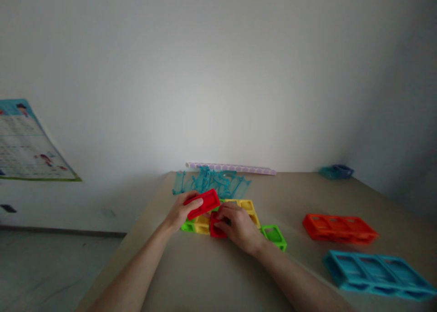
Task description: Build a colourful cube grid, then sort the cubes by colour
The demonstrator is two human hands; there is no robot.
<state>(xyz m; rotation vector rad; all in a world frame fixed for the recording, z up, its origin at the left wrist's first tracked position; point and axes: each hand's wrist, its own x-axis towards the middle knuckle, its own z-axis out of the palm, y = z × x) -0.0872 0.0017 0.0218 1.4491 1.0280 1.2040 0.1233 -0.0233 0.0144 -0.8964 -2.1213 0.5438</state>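
My left hand (182, 210) is closed round a red rectangular plastic block (205, 203), thumb on its top face, and holds it tilted above the table. My right hand (241, 224) has its fingers bent onto a second red block (215, 230), which stands beside a yellow hollow block (202, 225). A green block (187, 226) adjoins that yellow one on the left. Behind my right hand are more yellow blocks (246, 205), partly hidden by it. Near my right wrist lies a separate-looking green block (273, 236); whether it joins the others is hidden.
Translucent blue plastic pieces (213, 182) lie heaped behind the blocks, before a patterned purple-white tube (232, 168) by the wall. On the right are an orange three-opening block (337, 228), a blue one (377, 273), and blue items (336, 171) in the far corner.
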